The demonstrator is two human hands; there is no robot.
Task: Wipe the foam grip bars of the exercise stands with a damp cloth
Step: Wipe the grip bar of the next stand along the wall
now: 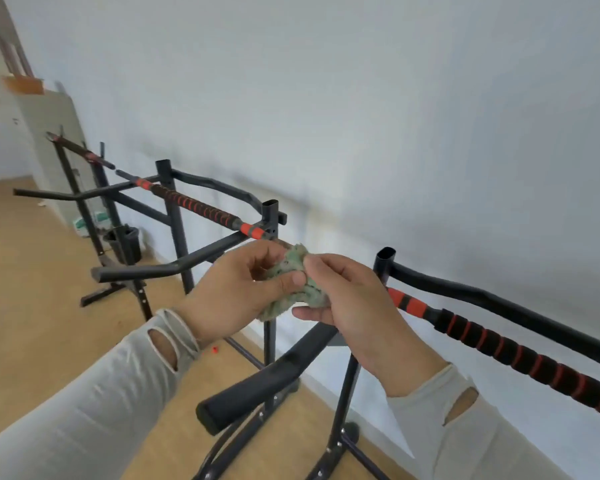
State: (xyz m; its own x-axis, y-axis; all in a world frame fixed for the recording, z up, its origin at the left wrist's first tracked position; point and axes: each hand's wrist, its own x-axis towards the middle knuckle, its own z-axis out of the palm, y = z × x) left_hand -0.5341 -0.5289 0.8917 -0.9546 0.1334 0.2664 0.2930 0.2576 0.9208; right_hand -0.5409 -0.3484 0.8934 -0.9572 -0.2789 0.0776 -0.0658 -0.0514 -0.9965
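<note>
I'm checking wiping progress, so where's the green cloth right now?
In the head view the green cloth sits at centre frame, pinched between the left hand and right hand, between the two nearest red-and-black foam bars.

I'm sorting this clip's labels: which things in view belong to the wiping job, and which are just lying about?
Belongs to the job:
- green cloth, held between left hand and right hand
- near foam grip bar, black with red bands
- far foam grip bar

Just lying about:
- black bucket on the floor
- small red bit on the floor
- green and white item by the wall
</note>
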